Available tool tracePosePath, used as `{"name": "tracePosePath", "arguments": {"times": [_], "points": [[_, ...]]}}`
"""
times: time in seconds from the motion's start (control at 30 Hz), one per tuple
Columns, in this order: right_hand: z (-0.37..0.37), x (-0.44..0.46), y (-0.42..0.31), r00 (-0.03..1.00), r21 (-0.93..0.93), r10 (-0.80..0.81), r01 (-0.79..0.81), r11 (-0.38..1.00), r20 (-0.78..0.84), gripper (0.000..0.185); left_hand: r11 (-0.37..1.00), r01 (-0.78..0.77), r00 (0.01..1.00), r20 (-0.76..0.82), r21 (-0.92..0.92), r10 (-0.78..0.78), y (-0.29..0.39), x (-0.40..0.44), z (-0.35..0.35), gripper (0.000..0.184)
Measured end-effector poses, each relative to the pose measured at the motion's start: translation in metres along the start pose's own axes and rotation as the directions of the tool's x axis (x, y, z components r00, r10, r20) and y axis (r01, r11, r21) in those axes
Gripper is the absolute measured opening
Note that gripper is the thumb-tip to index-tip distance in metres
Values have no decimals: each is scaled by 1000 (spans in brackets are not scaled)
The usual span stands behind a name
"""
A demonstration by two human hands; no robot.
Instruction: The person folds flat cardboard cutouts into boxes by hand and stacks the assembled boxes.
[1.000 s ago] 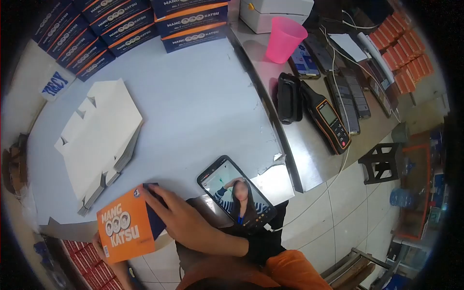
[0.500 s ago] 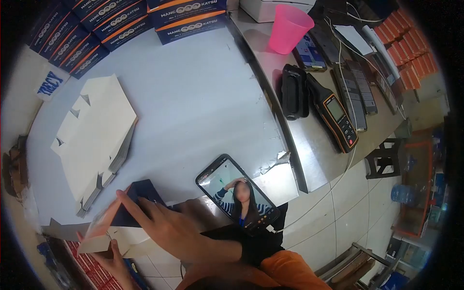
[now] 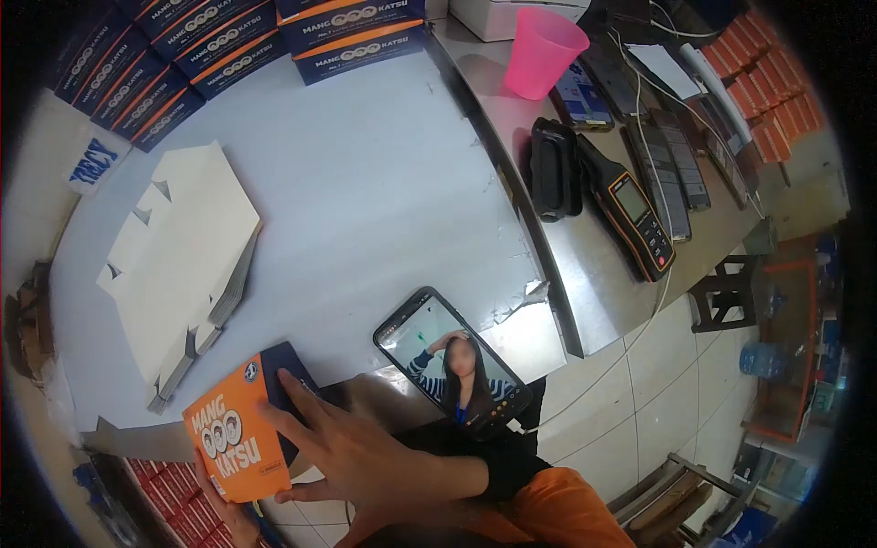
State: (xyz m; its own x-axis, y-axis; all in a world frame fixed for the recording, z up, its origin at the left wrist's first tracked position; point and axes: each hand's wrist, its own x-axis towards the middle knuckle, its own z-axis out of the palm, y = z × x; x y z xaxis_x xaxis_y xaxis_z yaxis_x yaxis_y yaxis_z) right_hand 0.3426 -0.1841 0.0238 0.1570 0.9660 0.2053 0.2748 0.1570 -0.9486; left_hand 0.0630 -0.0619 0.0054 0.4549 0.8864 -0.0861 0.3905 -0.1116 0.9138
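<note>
A person's bare hands work on an orange-and-navy box (image 3: 224, 443) at the lower left of the frame, held tilted over the near edge of the bench (image 3: 365, 201); whether it touches the bench is hard to tell. The left hand (image 3: 224, 507) has its fingers clamped on the box's lower left edge, partly hidden behind it. The right hand (image 3: 365, 461) lies over the navy side, its fingers (image 3: 297, 428) spread apart, the thumb at the orange panel's lower right corner. The step in hand appears to be turning and shaping this box; the next move seems to call for a steady left hold while the right fingers press evenly, without denting the card. Compared with half a second ago, the box is turned — its printed orange face now shows towards the viewer, and the pale flap visible then is out of sight. The stack of flat card (image 3: 178, 265) at left and the lit phone (image 3: 448, 361) at lower centre lie essentially as they were.
</note>
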Motion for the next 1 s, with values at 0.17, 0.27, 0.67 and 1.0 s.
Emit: {"name": "tracePosePath", "arguments": {"times": [0.17,0.27,0.67,1.0], "points": [[5,-4,6,999,12,-53,53,999,5,70,943,-184,982,97,277,163,-4,2,-15,79],[20,-3,16,990,-20,-82,80,997,-118,55,888,-221,975,84,404,204,-14,5,-25,78],[19,-21,37,974,-80,-147,135,988,-173,26,962,-272,962,40,24,271,-39,29,-11,60],[53,-38,15,981,-89,-84,69,994,-175,35,751,189,981,144,-632,-126,37,24,25,66]]}}
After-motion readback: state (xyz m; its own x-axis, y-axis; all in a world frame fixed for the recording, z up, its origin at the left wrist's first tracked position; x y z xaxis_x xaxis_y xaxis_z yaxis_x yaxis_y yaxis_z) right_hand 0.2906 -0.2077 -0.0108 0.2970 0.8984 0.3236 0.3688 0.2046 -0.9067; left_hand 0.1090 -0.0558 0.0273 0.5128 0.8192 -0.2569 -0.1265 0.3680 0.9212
